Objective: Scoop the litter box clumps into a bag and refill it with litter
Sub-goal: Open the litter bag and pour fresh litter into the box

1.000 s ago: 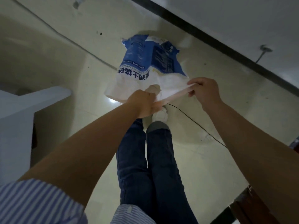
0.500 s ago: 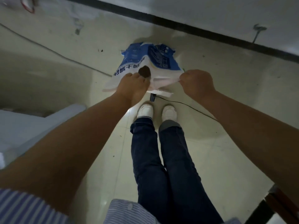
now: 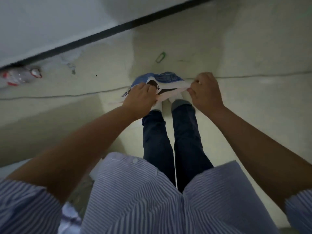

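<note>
A blue and white litter bag (image 3: 166,79) hangs in front of my feet, held at its open top by both hands. My left hand (image 3: 140,97) grips the left side of the bag's mouth. My right hand (image 3: 205,92) pinches the right side of the mouth, and a dark opening shows between the two hands. The lower part of the bag is hidden behind my hands. No litter box or scoop is in view.
A thin cable (image 3: 67,96) runs across the pale floor. A green ring (image 3: 160,56) lies on the floor beyond the bag. A clear plastic bottle with red trim (image 3: 18,76) lies at the far left by the black skirting (image 3: 101,33).
The view has swung left and tilted down over my shirt. The bag has come closer to my feet, with both hands still holding its mouth.
</note>
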Action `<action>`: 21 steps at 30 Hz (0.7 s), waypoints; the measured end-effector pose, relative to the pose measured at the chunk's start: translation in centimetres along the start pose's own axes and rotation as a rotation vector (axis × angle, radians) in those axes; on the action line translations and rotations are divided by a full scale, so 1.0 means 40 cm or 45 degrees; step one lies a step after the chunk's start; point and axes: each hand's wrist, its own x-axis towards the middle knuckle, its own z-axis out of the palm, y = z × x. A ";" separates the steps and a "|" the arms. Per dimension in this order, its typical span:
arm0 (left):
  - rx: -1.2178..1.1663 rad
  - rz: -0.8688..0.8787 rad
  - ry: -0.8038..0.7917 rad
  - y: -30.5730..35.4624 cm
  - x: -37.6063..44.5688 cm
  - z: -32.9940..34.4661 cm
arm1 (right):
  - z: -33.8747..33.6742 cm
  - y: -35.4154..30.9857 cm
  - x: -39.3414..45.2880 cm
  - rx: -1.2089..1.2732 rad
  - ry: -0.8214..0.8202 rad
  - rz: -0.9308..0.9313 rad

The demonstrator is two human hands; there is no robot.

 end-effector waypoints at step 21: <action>0.756 1.125 -0.567 1.090 -0.130 0.418 | 0.030 -0.082 -1.265 0.267 0.564 2.023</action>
